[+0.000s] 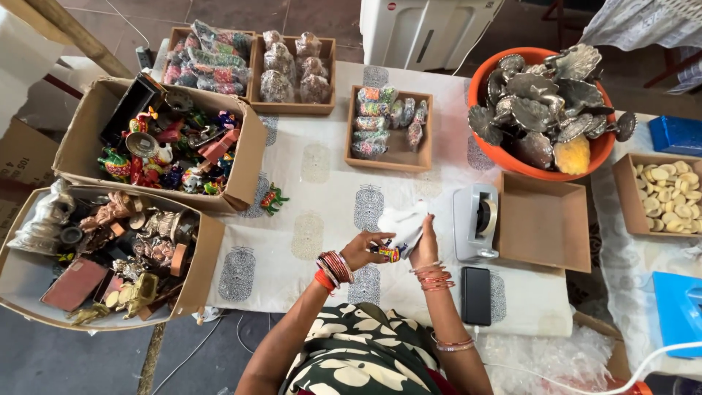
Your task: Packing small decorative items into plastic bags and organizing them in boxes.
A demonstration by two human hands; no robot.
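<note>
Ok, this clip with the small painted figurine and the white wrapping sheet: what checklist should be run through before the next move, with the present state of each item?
1. Small multicoloured painted figurine held in the left hand: ok.
2. White wrapping sheet pinched by the right hand: ok.
3. Sheet already covering the figurine: not ok, the figurine is exposed.
4. Grey tape dispenser close beside the right hand: ok.
5. Open brown cardboard box with free space: ok.
6. How firm either hand's grip is: cannot tell.
</note>
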